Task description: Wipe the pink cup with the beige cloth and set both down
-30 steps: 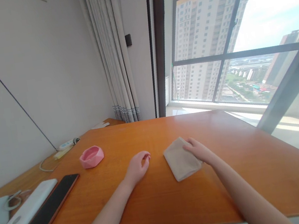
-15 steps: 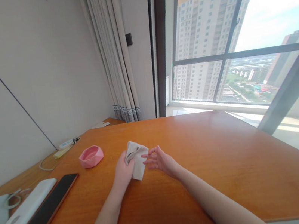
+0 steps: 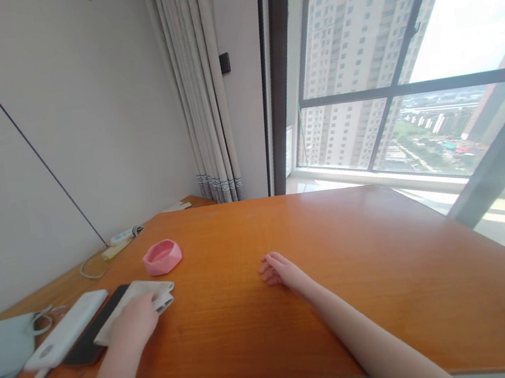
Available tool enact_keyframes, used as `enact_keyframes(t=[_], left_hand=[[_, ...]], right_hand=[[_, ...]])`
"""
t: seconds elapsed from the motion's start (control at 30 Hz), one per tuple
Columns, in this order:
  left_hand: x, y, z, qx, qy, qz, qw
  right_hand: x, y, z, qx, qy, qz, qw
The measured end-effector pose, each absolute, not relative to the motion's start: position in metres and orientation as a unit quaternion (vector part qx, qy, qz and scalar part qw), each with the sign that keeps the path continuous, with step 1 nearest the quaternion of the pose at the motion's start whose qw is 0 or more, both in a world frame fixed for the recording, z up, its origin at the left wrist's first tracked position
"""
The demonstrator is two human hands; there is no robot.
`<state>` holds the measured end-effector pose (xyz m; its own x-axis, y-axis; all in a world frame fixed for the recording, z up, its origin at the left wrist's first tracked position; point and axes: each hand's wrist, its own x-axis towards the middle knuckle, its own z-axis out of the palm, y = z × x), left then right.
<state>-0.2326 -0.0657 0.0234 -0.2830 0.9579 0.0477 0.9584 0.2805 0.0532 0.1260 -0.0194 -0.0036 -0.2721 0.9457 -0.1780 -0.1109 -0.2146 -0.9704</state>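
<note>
Cloth (image 3: 146, 287) meets left hand (image 3: 135, 322), grip hidden, right hand (image 3: 279, 271) loose, wooden table (image 3: 345, 232) near window (image 3: 385, 92).

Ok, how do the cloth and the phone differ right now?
The cloth is pale, with folds showing at one end; the phone is dark and flat. The left hand is on the cloth, while the phone shows only partly from behind the cloth. Both are at the table's left side.

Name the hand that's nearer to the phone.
Left. The left hand is on the cloth, just right of the phone's visible part; the right hand is much farther right, toward the table's middle.
</note>
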Motion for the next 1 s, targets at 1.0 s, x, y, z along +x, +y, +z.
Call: enact_keyframes(t=[1.0], left_hand=[[-0.232,-0.050,0.004,-0.607,-0.780,-0.100,-0.110]], right_hand=[[0.124,-0.020,-0.007,-0.460,-0.560,0.593,0.351]])
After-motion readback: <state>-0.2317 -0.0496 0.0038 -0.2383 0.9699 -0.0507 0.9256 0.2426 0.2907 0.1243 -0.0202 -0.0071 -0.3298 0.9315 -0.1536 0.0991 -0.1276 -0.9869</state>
